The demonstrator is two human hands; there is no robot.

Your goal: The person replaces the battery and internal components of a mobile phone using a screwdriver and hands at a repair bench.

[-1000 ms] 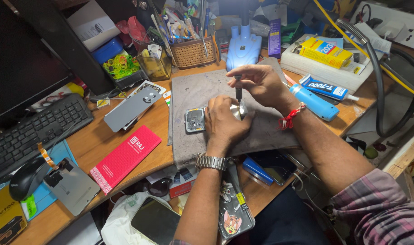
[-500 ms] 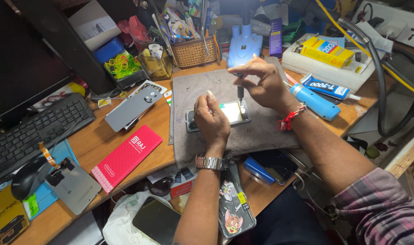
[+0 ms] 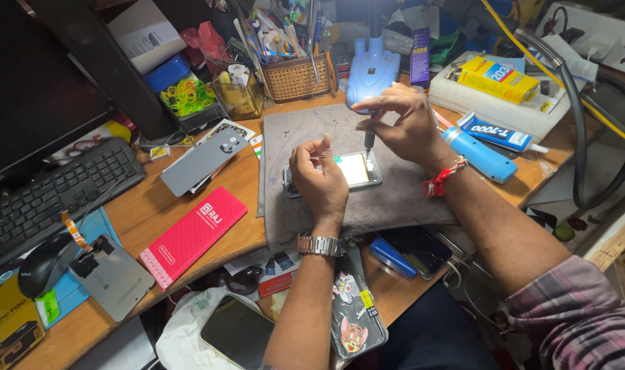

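— Down on the grey work mat [image 3: 394, 205] in the middle of the desk [image 3: 237, 185], what have we got?

— An opened phone [image 3: 346, 171], lying flat, long side running left to right. Its exposed inner face catches the lamp and glows pale, almost white-green, with a silvery frame round the edge.

— And the hands?

— The left hand [image 3: 320, 179] lies over the left half of the phone, fingers curled down on it, pinning it to the mat. A metal watch [image 3: 319, 244] sits on that wrist.

— The right?

— The right hand [image 3: 401, 123] is above the phone's right end, grip closed on a thin dark screwdriver [image 3: 369, 136] held upright, fingertips pinched together at the top of its handle. The tip comes down at the phone's right edge; whether it actually touches, hard to tell from here. A red thread band [image 3: 441, 181] circles that wrist.

— What's round about?

— Just right of the mat, a blue tube [image 3: 480, 156] lying on its side. Behind the mat, a wicker basket [image 3: 295, 77] crammed with tools. To the left, a grey phone back cover [image 3: 203, 161] and a red flat box [image 3: 192, 234], both well apart from the hands. Far left, a black keyboard [image 3: 52, 199] and mouse [image 3: 44, 264].
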